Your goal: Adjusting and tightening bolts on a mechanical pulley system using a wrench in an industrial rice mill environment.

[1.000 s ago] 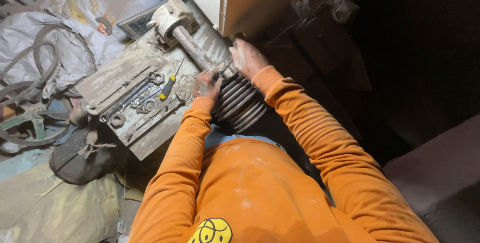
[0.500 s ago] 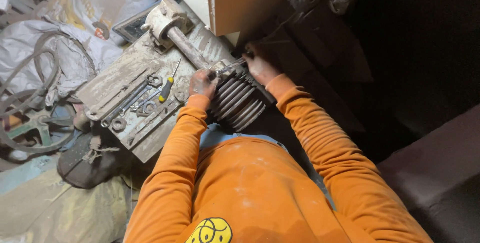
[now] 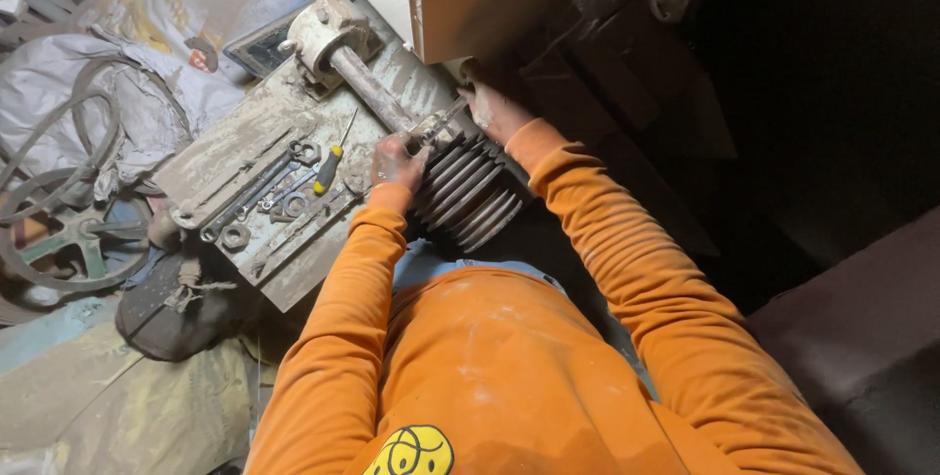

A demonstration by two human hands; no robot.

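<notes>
Beside the dusty grey steel shaft (image 3: 377, 93) that runs up to a pale bearing block (image 3: 328, 29), the head view shows both hands on a dark, multi-grooved metal pulley (image 3: 468, 196) seated at the shaft's near end. Left of the pulley, the left hand (image 3: 397, 162) is curled closed against its grooved rim, gripping it. Right of the pulley and just above it, the right hand (image 3: 494, 108) presses at the hub where a small metal piece sits; whether those fingers clasp it or only push cannot be told, since the cream metal cabinet (image 3: 470, 0) shadows them. Left of the pulley, on the grimy flat metal plate serving as a desk (image 3: 235, 162), lie a yellow-handled screwdriver (image 3: 328, 169), long grey spanners (image 3: 250, 196) and a loose nut (image 3: 235, 236). Far left of the pulley, a green spoked wheel with a worn belt (image 3: 69, 230) rests on the floor. As a judgement, the pulley looks heavy and greasy; a slipping grip could pinch fingers between its grooves and the cabinet edge, or a jolt could knock the loose tools off the plate.
</notes>
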